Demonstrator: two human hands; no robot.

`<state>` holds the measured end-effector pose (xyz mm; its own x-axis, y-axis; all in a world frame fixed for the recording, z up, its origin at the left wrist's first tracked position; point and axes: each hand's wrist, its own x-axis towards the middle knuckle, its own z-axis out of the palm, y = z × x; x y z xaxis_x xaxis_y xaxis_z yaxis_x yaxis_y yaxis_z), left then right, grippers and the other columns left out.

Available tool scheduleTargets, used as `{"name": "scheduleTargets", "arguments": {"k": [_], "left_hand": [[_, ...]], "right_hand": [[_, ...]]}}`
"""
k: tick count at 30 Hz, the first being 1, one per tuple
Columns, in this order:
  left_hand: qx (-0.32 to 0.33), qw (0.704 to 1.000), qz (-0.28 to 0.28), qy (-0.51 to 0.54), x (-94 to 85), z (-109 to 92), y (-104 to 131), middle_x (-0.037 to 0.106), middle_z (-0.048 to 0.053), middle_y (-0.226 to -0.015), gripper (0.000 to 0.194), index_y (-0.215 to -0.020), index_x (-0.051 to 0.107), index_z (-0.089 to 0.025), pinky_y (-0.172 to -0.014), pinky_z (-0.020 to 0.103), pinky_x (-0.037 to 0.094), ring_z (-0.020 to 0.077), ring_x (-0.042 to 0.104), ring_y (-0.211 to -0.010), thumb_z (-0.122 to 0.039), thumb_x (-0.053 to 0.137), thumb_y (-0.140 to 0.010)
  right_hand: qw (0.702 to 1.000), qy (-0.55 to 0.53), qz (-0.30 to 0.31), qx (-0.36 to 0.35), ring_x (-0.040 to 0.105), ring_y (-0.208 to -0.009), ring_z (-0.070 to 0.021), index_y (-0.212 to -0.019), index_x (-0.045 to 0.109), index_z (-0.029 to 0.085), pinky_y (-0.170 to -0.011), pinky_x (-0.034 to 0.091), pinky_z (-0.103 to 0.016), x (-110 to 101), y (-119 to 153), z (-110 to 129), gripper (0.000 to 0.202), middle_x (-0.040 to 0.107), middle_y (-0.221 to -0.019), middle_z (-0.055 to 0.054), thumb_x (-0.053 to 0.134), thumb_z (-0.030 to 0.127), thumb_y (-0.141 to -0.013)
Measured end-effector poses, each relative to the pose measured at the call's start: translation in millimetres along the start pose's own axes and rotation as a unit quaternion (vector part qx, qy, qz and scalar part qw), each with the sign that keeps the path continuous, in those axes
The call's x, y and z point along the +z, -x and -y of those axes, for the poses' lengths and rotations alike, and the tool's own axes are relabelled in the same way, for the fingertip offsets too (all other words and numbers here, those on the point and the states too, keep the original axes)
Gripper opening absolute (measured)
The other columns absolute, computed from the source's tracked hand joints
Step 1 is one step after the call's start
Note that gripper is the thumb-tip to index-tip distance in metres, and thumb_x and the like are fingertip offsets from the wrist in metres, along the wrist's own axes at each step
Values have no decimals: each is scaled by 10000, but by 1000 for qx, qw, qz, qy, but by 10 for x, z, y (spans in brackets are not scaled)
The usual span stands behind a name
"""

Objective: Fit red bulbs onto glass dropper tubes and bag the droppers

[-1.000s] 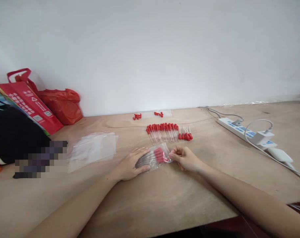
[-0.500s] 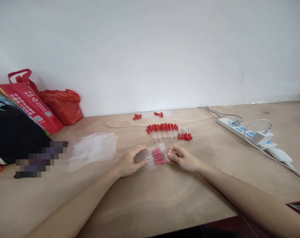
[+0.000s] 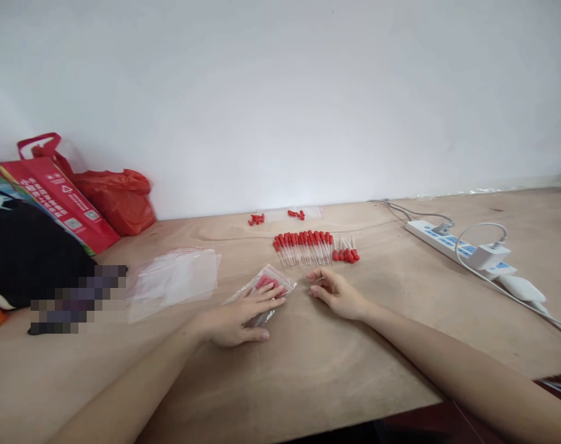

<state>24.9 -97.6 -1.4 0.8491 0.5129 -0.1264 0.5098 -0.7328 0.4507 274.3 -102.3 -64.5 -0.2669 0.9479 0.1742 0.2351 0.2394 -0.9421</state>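
One left hand lies spread on the bag; right hand, half-curled, empty, sits off the bag's edge, open room toward the power strip.

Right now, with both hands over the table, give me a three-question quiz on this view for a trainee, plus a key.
1. True or false: the left hand lies over part of the clear bag with red-ended pieces inside.
2. Which lies to the right of the row of red-topped tubes?
A) the black bag
B) the red plastic bag
C) the power strip
3. What does the right hand hold?

Key
1. True.
2. C.
3. Nothing that can be seen; it is near the clear bag but apart from it.
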Motion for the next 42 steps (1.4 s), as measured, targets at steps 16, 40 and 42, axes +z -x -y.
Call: {"name": "scheduleTargets", "arguments": {"k": [16,40,42], "left_hand": [[-342,913,-150,-163,-34,582,-690,140,150,-1409,703,-1329,265,-116,-981,561,65,324,56,-1291,-588,207,-811],[-540,786,-206,-219,-160,1087,85,495,257,-1150,455,-1079,535,22,-850,426,359,337,451,-1075,-216,257,-809],[-525,797,-198,-226,-179,1068,112,553,227,-1084,419,-1002,593,-27,-808,403,395,319,510,-1006,-183,259,-804]], "right_hand": [[992,122,-7,-27,524,-692,-102,-793,548,171,-648,465,-252,-54,33,112,68,505,-844,-32,535,166,-726],[989,145,7,-40,540,-690,-104,-765,568,165,-659,459,-258,-72,35,85,61,510,-852,-44,522,177,-726],[989,144,6,-42,540,-686,-101,-768,569,163,-659,458,-255,-73,34,72,66,510,-851,-42,524,178,-723]]}}
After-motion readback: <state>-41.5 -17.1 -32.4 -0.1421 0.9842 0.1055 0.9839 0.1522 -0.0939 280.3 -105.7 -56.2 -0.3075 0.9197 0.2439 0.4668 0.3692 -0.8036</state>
